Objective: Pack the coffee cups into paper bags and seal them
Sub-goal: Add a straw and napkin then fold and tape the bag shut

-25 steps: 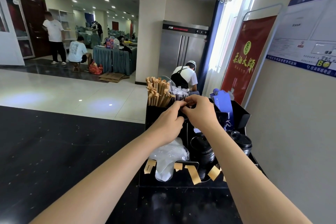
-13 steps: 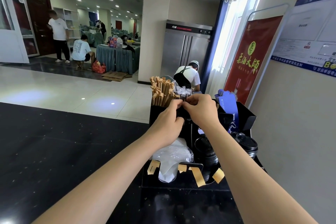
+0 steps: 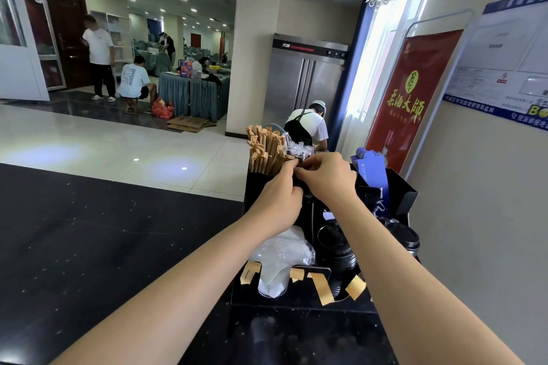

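Note:
A black condiment organizer stands on the black counter. My left hand and my right hand meet at its upper middle compartment. Their fingertips are pinched together on a small clear-wrapped packet from the pile there; the fingers hide most of it. Brown paper-wrapped sticks stand in the compartment to the left. Black cup lids are stacked in the lower front slots, with a second stack at the right. No coffee cup or paper bag is in view.
Blue card sleeves fill the organizer's right compartment, and a white plastic-wrapped bundle sits in its front left slot. A wall with a red banner is close on the right. A person in an apron bends down beyond the counter.
Both hands have stayed at the organizer's upper compartment, fingers working together; the view has shifted slightly.

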`<state>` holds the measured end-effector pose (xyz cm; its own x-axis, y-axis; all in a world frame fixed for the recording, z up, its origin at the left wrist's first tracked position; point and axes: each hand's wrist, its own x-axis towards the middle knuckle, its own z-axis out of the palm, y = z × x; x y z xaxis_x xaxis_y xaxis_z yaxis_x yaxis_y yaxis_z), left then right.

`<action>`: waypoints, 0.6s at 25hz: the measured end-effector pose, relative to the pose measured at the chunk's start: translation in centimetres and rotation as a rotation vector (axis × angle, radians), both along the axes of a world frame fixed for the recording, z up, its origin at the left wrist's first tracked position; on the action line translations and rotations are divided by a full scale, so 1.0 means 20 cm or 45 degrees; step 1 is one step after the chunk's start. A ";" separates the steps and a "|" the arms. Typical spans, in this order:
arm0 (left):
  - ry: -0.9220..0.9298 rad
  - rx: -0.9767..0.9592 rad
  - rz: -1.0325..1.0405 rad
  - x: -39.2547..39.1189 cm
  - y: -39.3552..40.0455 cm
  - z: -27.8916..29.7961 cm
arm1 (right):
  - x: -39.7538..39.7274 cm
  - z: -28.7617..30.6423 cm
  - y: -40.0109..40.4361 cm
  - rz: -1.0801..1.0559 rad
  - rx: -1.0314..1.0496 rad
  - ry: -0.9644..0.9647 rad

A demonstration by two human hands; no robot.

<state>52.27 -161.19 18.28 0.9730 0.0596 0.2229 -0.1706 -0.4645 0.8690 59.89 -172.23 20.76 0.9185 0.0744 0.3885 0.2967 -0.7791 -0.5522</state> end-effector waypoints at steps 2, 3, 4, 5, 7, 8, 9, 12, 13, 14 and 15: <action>0.026 -0.087 0.011 0.00 0.00 0.00 | 0.01 0.00 0.02 -0.001 -0.003 -0.027; 0.027 -0.114 0.019 0.00 0.00 0.00 | 0.02 -0.01 0.03 0.008 0.008 -0.029; 0.020 -0.119 0.026 0.00 0.01 0.00 | 0.02 -0.01 0.04 0.022 0.035 -0.020; 0.009 -0.117 0.028 0.00 0.01 0.00 | 0.02 -0.01 0.04 0.037 0.065 -0.006; -0.016 -0.127 0.019 -0.01 0.02 0.00 | 0.01 -0.01 0.03 0.076 0.124 0.000; -0.029 -0.129 0.011 -0.02 0.01 0.00 | 0.01 0.00 0.01 0.102 0.166 -0.016; -0.043 -0.127 0.005 -0.02 0.01 0.01 | 0.00 0.01 0.00 0.133 0.216 -0.036; -0.127 -0.102 0.013 -0.04 0.00 0.02 | -0.05 0.10 -0.04 0.186 0.314 -0.113; -0.165 -0.097 0.023 -0.04 0.00 0.02 | -0.07 0.14 -0.05 0.200 0.337 -0.138; -0.207 -0.097 0.031 -0.05 -0.01 0.03 | -0.09 0.18 -0.05 0.212 0.364 -0.164; -0.254 -0.099 0.038 -0.06 -0.02 0.05 | -0.12 0.22 -0.06 0.224 0.388 -0.193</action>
<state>51.11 -161.67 19.33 0.9077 0.1126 0.4043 -0.3297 -0.4045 0.8530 57.42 -173.43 25.21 0.8323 0.0858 0.5476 0.5073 -0.5162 -0.6901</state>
